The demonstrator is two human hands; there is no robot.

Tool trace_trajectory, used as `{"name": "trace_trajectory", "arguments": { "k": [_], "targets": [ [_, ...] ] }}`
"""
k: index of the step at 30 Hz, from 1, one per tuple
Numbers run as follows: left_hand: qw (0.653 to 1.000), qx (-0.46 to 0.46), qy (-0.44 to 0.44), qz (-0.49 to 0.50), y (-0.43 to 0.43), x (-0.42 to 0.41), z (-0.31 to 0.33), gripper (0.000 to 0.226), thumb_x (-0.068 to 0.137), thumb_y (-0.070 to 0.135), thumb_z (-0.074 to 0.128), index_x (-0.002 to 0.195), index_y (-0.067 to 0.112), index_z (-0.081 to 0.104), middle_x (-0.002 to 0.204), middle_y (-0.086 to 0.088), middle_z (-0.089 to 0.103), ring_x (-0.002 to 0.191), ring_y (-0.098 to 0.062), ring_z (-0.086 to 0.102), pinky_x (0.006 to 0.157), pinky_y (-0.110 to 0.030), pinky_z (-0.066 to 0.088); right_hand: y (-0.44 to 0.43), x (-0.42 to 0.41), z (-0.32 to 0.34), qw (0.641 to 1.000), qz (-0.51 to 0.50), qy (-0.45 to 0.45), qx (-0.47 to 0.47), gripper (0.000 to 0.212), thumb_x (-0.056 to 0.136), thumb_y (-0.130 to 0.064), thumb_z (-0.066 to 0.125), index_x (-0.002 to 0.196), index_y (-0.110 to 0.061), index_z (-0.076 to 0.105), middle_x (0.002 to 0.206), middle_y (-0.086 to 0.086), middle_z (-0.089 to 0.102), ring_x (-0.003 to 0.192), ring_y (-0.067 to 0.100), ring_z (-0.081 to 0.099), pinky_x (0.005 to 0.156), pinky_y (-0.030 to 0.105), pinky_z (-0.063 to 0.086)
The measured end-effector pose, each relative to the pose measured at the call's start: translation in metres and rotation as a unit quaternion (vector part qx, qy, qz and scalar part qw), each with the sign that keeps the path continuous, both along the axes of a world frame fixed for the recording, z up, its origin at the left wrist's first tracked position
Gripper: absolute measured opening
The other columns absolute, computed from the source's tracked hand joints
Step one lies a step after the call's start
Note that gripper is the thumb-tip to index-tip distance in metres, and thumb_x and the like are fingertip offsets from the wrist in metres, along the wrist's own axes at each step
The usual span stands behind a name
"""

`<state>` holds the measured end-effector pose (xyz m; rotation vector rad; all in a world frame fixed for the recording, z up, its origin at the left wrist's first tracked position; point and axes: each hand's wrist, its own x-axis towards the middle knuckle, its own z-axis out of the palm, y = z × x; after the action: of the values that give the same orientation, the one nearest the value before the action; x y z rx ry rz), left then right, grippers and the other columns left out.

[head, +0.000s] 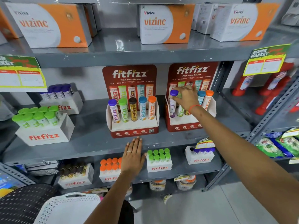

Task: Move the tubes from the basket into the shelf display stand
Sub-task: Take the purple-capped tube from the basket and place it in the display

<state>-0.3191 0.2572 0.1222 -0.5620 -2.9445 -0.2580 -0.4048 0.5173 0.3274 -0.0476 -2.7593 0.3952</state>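
Observation:
Two red Fitfizz display stands sit on the middle shelf. The left stand (134, 131) holds a full row of tubes with purple, green, brown, blue and orange caps. In the right stand (182, 126), my right hand (186, 97) grips the top of a green-capped tube (180, 110) in the second slot, beside a purple-capped tube (172, 102). A brown tube sits partly hidden behind my wrist; blue and orange tubes stand to its right. My left hand (133, 156) lies flat and open on the shelf's front edge. A white perforated basket (68, 207) is at the bottom left; its contents are hidden.
White Fitfizz boxes of green-capped tubes (42, 125) and purple-capped tubes (63, 101) stand to the left on the grey shelf (90, 143). Orange Vizinc boxes (163, 23) fill the shelf above. More tube boxes sit below. Red bottles (271, 94) stand at the right.

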Motion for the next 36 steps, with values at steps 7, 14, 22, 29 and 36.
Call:
{"name": "trace_trajectory", "arguments": {
  "k": [7, 14, 22, 29, 36],
  "targets": [
    [1.000, -0.022, -0.013, 0.015, 0.002, 0.002, 0.002, 0.071, 0.095, 0.054, 0.003, 0.145, 0.010, 0.028, 0.148, -0.010, 0.036, 0.137, -0.027, 0.029, 0.112, -0.037, -0.005, -0.001, -0.004, 0.010, 0.999, 0.003, -0.039, 0.016, 0.037, 0.087, -0.026, 0.061, 0.122, -0.015, 0.056, 0.120, 0.018, 0.062, 0.121, 0.035, 0.045, 0.112, 0.048, 0.027],
    [1.000, -0.024, -0.009, 0.016, 0.003, 0.001, 0.002, 0.073, 0.094, 0.055, 0.003, 0.144, 0.009, 0.030, 0.147, -0.011, 0.039, 0.136, -0.028, 0.032, 0.112, -0.037, -0.004, 0.005, -0.003, 0.016, 0.996, 0.000, -0.060, 0.072, 0.037, 0.086, -0.028, 0.060, 0.120, -0.013, 0.058, 0.120, 0.021, 0.059, 0.123, 0.036, 0.042, 0.116, 0.050, 0.024],
    [0.999, -0.034, -0.027, 0.023, 0.004, 0.004, 0.007, 0.073, 0.095, 0.055, 0.004, 0.142, 0.008, 0.035, 0.145, -0.012, 0.042, 0.134, -0.029, 0.036, 0.111, -0.037, -0.003, 0.010, -0.005, 0.013, 0.987, 0.007, -0.128, 0.093, 0.044, 0.086, -0.035, 0.060, 0.128, -0.022, 0.053, 0.127, 0.018, 0.053, 0.131, 0.033, 0.035, 0.117, 0.058, 0.015],
    [0.998, -0.028, -0.043, 0.022, 0.006, 0.006, 0.011, 0.073, 0.095, 0.055, 0.005, 0.141, 0.007, 0.036, 0.143, -0.013, 0.043, 0.133, -0.030, 0.038, 0.111, -0.039, 0.000, 0.011, -0.010, 0.016, 0.984, 0.031, -0.157, 0.078, 0.041, 0.088, -0.029, 0.059, 0.129, -0.028, 0.051, 0.136, 0.011, 0.050, 0.130, 0.031, 0.036, 0.115, 0.052, 0.022],
    [0.999, -0.035, -0.031, 0.029, 0.005, 0.005, 0.007, 0.075, 0.094, 0.058, 0.002, 0.143, 0.009, 0.031, 0.147, -0.012, 0.038, 0.136, -0.028, 0.031, 0.111, -0.038, -0.004, 0.006, -0.009, 0.026, 0.980, 0.024, -0.172, 0.094, 0.049, 0.086, -0.040, 0.061, 0.130, -0.023, 0.048, 0.133, 0.013, 0.053, 0.131, 0.033, 0.035, 0.111, 0.053, 0.027]
  ]
}}
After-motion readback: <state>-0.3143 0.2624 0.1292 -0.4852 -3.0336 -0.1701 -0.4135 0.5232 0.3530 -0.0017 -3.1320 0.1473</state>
